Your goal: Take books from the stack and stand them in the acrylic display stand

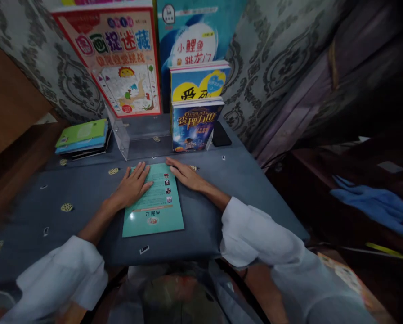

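We've got 1 thin rectangular teal paper-covered book (pixel 159 198) flat on the dark blue-grey printed table cover (pixel 87 193), left hand (pixel 133 185) spread on it, right hand (pixel 187 176) at its far-right corner, fingers extended, slightly parted.

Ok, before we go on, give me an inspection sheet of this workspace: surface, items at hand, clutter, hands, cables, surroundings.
Surface: blue-grey tablecloth, yellow pineapple-like prints.
Items at hand: teal book, flat, its print upside down to the wearer.
Clutter: upright illustrated books, clear acrylic bookend, book stack at left, flat black object, unidentified.
Hands: left hand spread on the book; right hand at its upper right corner.
Cables: thin pale line off the table's right, possibly a cable.
Surroundings: patterned wallpaper, lilac curtain, blue cloth.
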`<control>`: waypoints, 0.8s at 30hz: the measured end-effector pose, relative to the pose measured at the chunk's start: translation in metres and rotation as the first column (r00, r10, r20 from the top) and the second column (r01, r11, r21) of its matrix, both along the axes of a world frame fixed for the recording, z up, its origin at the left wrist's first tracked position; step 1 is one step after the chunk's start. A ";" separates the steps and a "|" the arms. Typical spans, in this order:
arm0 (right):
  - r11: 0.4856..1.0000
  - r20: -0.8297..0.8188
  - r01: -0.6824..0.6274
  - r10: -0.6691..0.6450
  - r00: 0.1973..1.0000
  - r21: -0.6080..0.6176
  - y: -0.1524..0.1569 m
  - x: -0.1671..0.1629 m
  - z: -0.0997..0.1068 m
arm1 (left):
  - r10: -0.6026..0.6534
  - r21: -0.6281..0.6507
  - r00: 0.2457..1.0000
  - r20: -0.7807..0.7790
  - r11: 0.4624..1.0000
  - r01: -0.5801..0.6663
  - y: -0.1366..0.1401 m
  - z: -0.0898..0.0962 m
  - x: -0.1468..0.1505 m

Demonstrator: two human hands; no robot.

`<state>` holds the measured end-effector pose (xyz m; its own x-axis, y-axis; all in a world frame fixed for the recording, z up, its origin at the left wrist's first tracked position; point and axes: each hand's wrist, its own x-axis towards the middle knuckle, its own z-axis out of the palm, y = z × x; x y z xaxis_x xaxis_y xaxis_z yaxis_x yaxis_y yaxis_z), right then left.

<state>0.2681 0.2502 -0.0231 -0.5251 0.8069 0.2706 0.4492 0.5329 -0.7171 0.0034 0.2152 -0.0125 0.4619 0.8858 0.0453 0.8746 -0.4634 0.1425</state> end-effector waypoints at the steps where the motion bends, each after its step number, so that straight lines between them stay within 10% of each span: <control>1: 1.000 -0.015 -0.003 0.003 1.000 -0.018 0.001 0.001 0.001 | -0.037 -0.024 0.999 -0.001 0.999 0.037 0.003 0.002 0.001; 12: 1.000 -0.024 -0.018 0.018 1.000 -0.010 0.003 -0.001 -0.006 | -0.396 -0.101 0.918 0.017 0.913 0.395 -0.011 0.017 0.040; 24: 0.992 0.103 -0.039 0.026 0.994 0.123 -0.003 -0.005 -0.010 | -0.627 -0.099 0.771 0.107 0.765 0.636 -0.095 0.024 0.059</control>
